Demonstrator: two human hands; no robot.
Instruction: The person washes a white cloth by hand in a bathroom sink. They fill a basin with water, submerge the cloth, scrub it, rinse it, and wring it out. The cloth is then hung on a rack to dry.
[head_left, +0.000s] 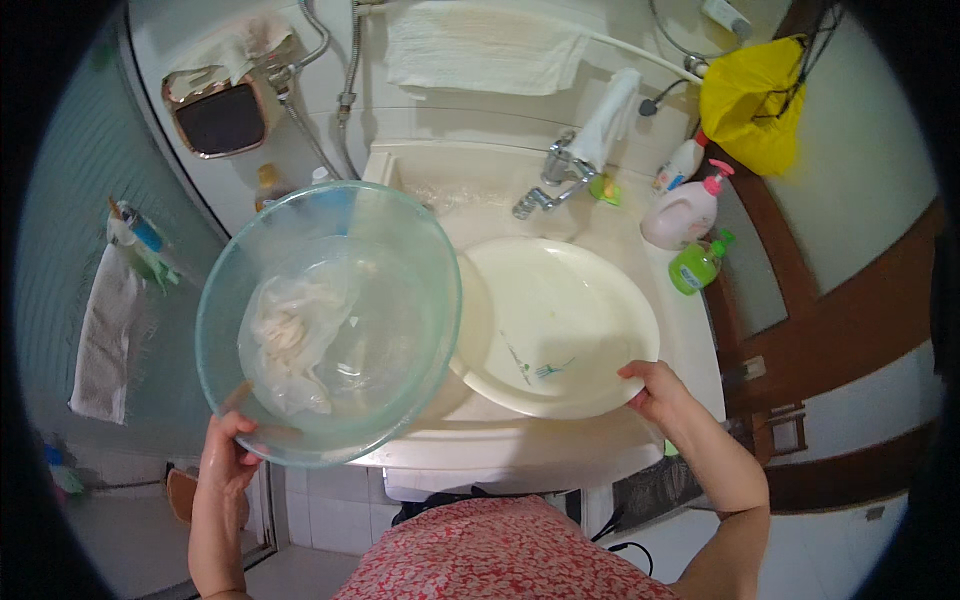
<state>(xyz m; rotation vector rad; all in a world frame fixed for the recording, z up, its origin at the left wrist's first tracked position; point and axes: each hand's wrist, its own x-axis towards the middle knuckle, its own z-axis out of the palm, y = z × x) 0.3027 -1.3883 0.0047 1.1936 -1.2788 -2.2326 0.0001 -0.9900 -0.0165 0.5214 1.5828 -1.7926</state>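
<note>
My left hand (232, 442) grips the lower left rim of a translucent green plastic basin (442, 300), its fingers seen dimly through the wall. Inside that basin lies a bundle of pale wet cloth or thin plastic (289, 337). With my right hand (654, 386) I hold the lower right rim of a cream plastic basin (555, 300), which sits in the washbasin (480, 442) and bears a small printed pattern and a little water. The green basin overlaps the left side of the washbasin. A chrome faucet (559, 169) stands behind the cream basin, with a white cloth (611, 116) draped by it.
A green soap pump bottle (694, 266), a pink pump bottle (679, 217) and a white bottle (679, 166) stand along the right edge. A white towel (484, 49) hangs behind. Yellow bag (754, 105) hangs upper right; a glass partition (82, 262) is at left.
</note>
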